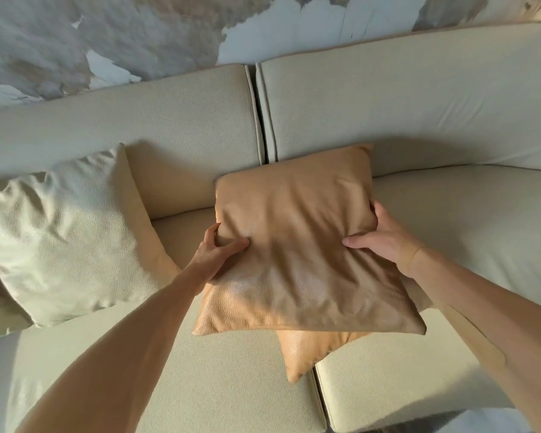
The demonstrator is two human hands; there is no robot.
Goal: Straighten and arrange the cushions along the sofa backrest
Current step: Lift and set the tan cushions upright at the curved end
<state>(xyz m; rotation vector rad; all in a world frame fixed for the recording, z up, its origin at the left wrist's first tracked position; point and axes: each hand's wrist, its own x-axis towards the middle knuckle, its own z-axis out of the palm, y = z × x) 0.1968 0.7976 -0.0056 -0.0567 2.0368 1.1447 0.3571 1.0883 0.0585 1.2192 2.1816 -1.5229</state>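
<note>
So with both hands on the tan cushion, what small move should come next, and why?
Probably tip the tan cushion back until it leans on the backrest. The left hand and right hand grip its sides, but it lies tilted over a second tan cushion.

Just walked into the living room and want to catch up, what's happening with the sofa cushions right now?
A person is holding a tan cushion by its two sides, left hand on one edge and right hand on the other, over the middle of the cream sofa. Its top edge reaches the backrest near the seam. Another tan cushion lies flat underneath it on the seat. To the left, a cream cushion already leans against the backrest with one more tan cushion behind it.
</note>
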